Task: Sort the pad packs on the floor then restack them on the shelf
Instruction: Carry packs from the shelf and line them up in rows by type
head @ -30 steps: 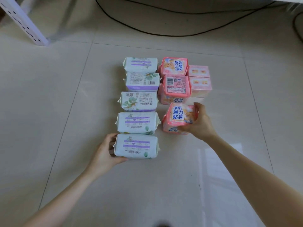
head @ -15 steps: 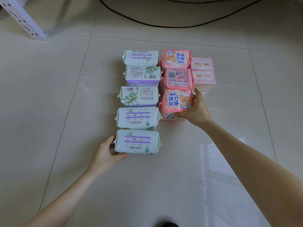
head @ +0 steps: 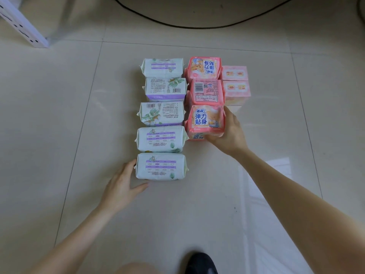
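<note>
Several white-and-purple pad packs lie in a column on the tiled floor; the nearest white pack [head: 161,166] has my left hand [head: 122,184] against its left end, fingers along the side and thumb on the floor in front. To the right runs a column of pink packs. My right hand [head: 230,133] grips the nearest pink pack [head: 205,121] from its right side, thumb under its front edge; the pack sits tight against the barcode-up pink pack [head: 207,91] behind it. Two pale pink boxes [head: 236,89] stand at the far right.
A white perforated shelf post [head: 21,26] slants in at the top left. A black cable [head: 197,26] curves across the floor behind the packs. A dark shoe [head: 201,264] shows at the bottom edge. Bare tile surrounds the two columns.
My right hand has carried the pink pack away from me and set it against the pink column. My left hand has stayed at the nearest white pack.
</note>
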